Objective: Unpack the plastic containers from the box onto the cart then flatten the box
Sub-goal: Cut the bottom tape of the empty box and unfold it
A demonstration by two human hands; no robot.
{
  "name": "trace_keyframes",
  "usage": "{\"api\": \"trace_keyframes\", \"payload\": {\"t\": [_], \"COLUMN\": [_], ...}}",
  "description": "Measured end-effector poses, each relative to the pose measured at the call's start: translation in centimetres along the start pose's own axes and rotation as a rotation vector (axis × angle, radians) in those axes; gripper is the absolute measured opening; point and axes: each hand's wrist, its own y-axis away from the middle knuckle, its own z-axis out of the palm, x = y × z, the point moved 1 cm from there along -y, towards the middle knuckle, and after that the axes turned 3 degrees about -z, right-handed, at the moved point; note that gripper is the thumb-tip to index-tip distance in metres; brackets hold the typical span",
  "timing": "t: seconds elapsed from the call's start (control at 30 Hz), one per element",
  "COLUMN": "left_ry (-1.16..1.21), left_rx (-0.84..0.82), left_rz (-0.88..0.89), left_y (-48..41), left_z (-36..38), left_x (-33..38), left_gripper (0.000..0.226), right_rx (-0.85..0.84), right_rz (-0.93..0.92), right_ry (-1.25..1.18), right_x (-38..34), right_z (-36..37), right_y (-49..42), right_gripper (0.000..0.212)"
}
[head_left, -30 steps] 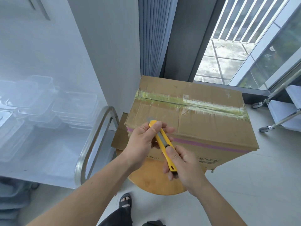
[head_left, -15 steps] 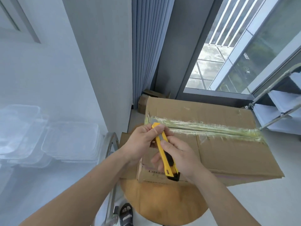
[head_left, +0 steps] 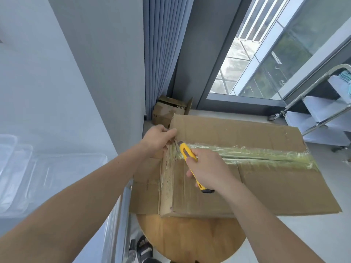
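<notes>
box (head_left: pixel 247 173) sits sealed on the round wooden stool (head_left: pixel 190 238), overhanging its far and right edges. right hand (head_left: pixel 210 168) is wrapped tight round the yellow knife (head_left: pixel 187 154), tip at the left end of the tape seam (head_left: pixel 256 155). left hand (head_left: pixel 157 139) clutches the box corner just beside the blade. a slip there nicks those fingers, and too deep a stroke could score whatever's packed inside.

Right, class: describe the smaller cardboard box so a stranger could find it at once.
Start at the blue curtain beside the window. At its foot, in the floor corner, sits the small cardboard box, just behind the large taped box. Unlike that one, its top flaps stand open.
</notes>
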Motion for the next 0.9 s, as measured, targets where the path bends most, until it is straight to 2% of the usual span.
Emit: {"api": "trace_keyframes", "payload": {"t": [0.17,0.33,0.67,0.9], "left_ry": [-0.044,0.033,0.007,0.028], "left_rx": [-0.006,-0.043,-0.085,-0.114], "left_rz": [0.01,0.031,0.067,0.063], "left_y": [-2.0,-2.2,-3.2,-3.5], "left_z": [0.5,0.6,0.7,0.7], "left_x": [-0.2,-1.3,-2.2,-2.1], "left_gripper": [0.04,0.04,0.041,0.038], "right_rx": [0.026,0.028,0.049,0.08], "right_rz": [-0.032,-0.038,-0.022,0.0], "right_ry": [0.166,0.244,0.305,0.475], "right_x": [-0.1,-0.4,-1.4,-2.9], "right_z": [-0.2,0.0,0.3,0.7], "right_y": [-0.7,-1.1,-1.2,-1.5], "right_gripper": [0.023,0.023,0.021,0.015]}}
